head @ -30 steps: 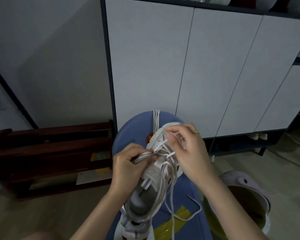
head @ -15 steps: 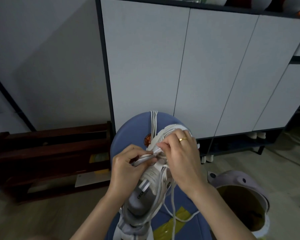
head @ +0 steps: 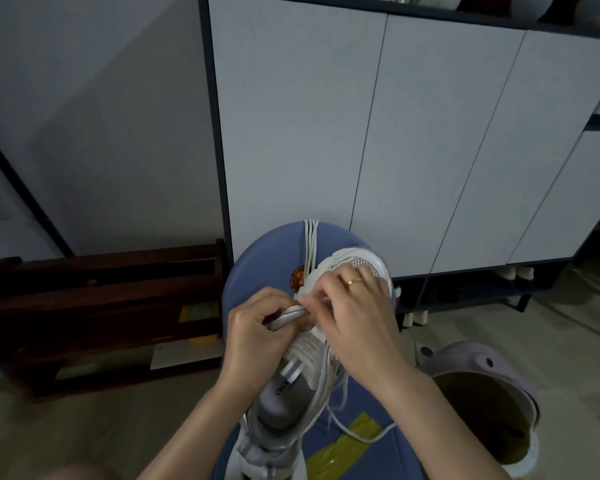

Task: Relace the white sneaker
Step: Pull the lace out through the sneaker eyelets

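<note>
Both hands meet over the sneaker (head: 293,382), which lies on a blue padded surface (head: 267,258) with its toe pointing away toward the cabinet (head: 361,116) and its heel nearest the camera. Left hand (head: 253,337) has its fingers curled round a grey strap-like piece at the shoe's left side, gripping it. Right hand (head: 355,317), with a gold ring (head: 354,282) on one finger, lies over the forefoot, thumb and fingertips pinching the lace (head: 340,400) where the two hands touch. Loose lace trails off the shoe's right side and loops across the blue cover near a strip of yellow tape (head: 343,445). More white cords (head: 309,244) run over the far edge of the surface. On the floor stand a dark wooden rack (head: 94,306) at the left and a pale bin (head: 478,386) at the right.
</note>
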